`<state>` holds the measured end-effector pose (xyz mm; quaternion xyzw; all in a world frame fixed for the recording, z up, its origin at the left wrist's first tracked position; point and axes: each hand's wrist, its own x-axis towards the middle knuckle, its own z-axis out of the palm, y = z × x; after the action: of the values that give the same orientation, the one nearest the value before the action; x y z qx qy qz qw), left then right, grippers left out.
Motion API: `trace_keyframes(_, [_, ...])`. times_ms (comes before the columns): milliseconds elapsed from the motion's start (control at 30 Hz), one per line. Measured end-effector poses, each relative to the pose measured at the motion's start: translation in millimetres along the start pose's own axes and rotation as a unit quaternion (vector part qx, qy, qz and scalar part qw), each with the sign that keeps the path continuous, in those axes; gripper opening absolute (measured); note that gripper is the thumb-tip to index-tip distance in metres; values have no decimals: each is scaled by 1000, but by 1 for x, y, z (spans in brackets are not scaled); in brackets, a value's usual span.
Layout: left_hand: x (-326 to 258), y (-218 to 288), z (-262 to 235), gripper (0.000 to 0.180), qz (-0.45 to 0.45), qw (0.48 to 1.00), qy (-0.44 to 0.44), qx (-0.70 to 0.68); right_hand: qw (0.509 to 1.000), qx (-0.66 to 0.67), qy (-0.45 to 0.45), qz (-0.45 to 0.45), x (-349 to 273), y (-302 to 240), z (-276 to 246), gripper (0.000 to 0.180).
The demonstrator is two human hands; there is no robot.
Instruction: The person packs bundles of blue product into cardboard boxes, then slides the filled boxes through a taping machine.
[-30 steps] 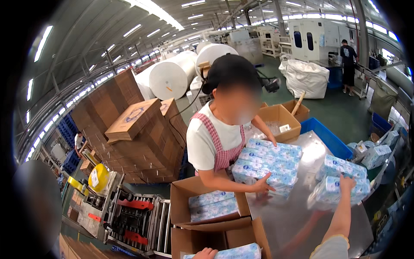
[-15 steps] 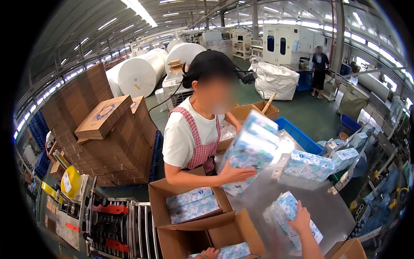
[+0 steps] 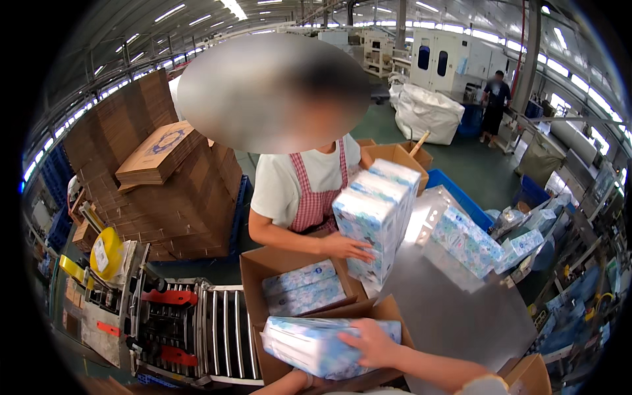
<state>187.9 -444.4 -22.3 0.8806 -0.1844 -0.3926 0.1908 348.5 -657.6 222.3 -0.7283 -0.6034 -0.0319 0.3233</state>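
A blue-and-white floral tissue pack (image 3: 309, 342) lies tilted across the top of the near open carton (image 3: 407, 329). My right hand (image 3: 370, 343) grips its upper right side with the fingers spread over the wrapper. From below, my left hand (image 3: 315, 380) holds the pack's underside; its fingers are mostly hidden. Just beyond, a second open carton (image 3: 253, 270) contains floral tissue packs (image 3: 303, 288). Across from me, a co-worker's hand (image 3: 349, 247) steadies a bundle of similar packs (image 3: 375, 217) standing at the metal table (image 3: 454, 316).
More tissue packs (image 3: 466, 242) sit at the table's right, near machinery. A blue bin (image 3: 461, 201) stands behind. On the left are a roller conveyor (image 3: 227, 329), a yellow tape roll (image 3: 108, 253) and stacked flat cartons (image 3: 178, 217). Another carton (image 3: 530, 378) shows at lower right.
My right hand has carried the tissue pack left from the table to above the near carton. My left hand has come under it. The co-worker's bundle has become more upright and lower.
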Motion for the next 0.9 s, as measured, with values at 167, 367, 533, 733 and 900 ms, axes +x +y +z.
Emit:
trace_keyframes(167, [-114, 67, -53, 71, -51, 991, 68, -101, 950, -59, -302, 63, -14, 53, 173, 109])
trace_keyframes(367, [-133, 75, -49, 61, -97, 961, 202, -164, 831, -119, -460, 289, -107, 91, 316, 76])
trace_keyframes(533, [-106, 69, -64, 61, -73, 961, 207, -170, 771, 140, -558, 275, -16, 121, 169, 60])
trace_keyframes(733, [-35, 71, -100, 49, -1, 963, 203, -179, 797, -149, 5, 585, -63, 257, -153, 40])
trace_keyframes(900, [44, 136, -198, 39, 130, 955, 257, -67, 653, -320, 72, 683, -195, 350, -188, 114])
